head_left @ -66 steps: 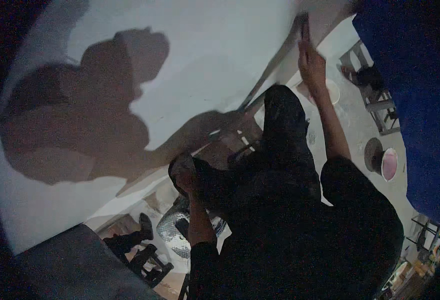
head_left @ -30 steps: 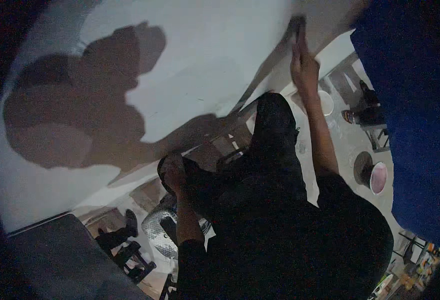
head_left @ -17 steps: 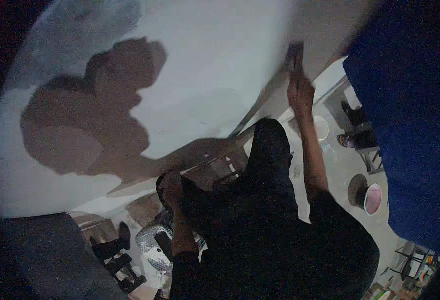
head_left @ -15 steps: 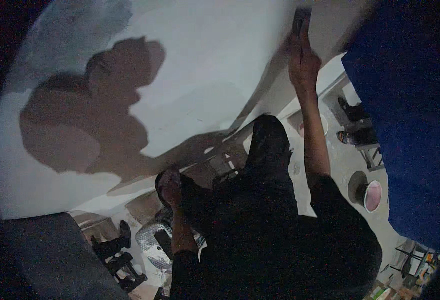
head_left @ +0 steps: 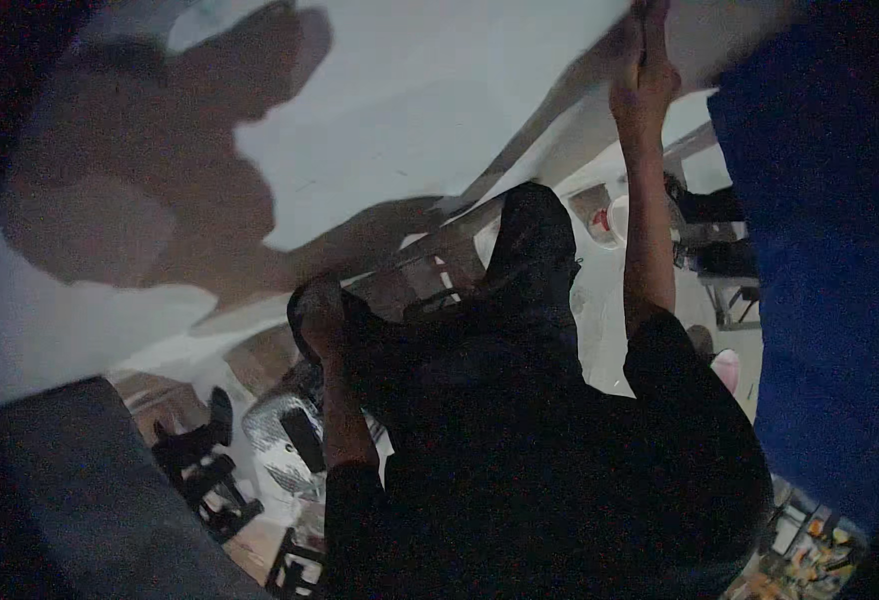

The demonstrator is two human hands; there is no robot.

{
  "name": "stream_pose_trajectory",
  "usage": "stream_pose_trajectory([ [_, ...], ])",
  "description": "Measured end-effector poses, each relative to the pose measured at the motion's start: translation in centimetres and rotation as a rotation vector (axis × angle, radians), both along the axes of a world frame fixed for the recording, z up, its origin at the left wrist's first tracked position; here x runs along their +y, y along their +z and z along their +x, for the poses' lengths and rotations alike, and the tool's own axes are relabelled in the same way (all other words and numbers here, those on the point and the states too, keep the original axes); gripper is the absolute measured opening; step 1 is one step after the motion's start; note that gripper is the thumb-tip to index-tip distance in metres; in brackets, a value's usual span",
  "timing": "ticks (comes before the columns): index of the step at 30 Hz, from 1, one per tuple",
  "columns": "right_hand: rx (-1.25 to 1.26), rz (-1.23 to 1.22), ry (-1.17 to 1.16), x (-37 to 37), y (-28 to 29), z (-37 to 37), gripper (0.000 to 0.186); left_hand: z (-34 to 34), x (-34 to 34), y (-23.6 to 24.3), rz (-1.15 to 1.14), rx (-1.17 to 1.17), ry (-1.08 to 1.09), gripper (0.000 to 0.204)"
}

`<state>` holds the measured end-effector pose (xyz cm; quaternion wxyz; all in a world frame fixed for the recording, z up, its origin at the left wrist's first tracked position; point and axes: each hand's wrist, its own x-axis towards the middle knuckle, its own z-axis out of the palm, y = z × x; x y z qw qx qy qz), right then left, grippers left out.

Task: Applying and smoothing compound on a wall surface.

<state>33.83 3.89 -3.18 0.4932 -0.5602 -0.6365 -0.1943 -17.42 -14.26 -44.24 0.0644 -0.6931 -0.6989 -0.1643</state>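
Observation:
My right hand (head_left: 647, 88) is stretched far up along the large white surface (head_left: 390, 120), its fingers closed together around something dark and narrow. Most of that thing lies beyond the upper edge; a moment ago it looked like a dark, flat, blade-like tool. Shadow from my head and arm falls over the white surface. My left hand (head_left: 322, 315) lies on my bent left knee, with no tool visible in it. Dim light blurs its fingers, but they seem to lie loosely over the dark trouser cloth (head_left: 370, 320).
A blue sheet (head_left: 835, 270) hangs along the right side. Below are a pink-topped bucket (head_left: 727, 370), a silvery patterned seat (head_left: 285, 440), small dark stools (head_left: 222, 500), and another person's dark-clad legs (head_left: 715, 205). Assorted items (head_left: 815, 545) crowd the lower right corner. A dark grey panel (head_left: 100, 480) stands lower left.
My right hand has shifted up and slightly right in the picture, carrying the dark flat tool mostly out of view. The whole view has tilted; my left hand remains on the knee.

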Motion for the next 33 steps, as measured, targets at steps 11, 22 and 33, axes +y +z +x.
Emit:
stream_pose_trajectory([
  [11, 0.217, -0.148, -0.098, -1.2, 2.9, -0.3, 0.05, 6.3, 2.3, 8.1, 0.083, 0.295, 0.025, 0.034],
  [22, 0.014, -0.115, -0.134, -1.5, -4.8, 0.7, 0.052, 5.6, 2.8, 8.3, 0.036, 0.193, -0.005, 0.04],
  [33, 0.294, -0.258, -0.057, -3.7, -8.4, -0.4, 0.053, 2.9, 1.7, 0.5, 0.0, 0.042, 0.074, 0.038],
])
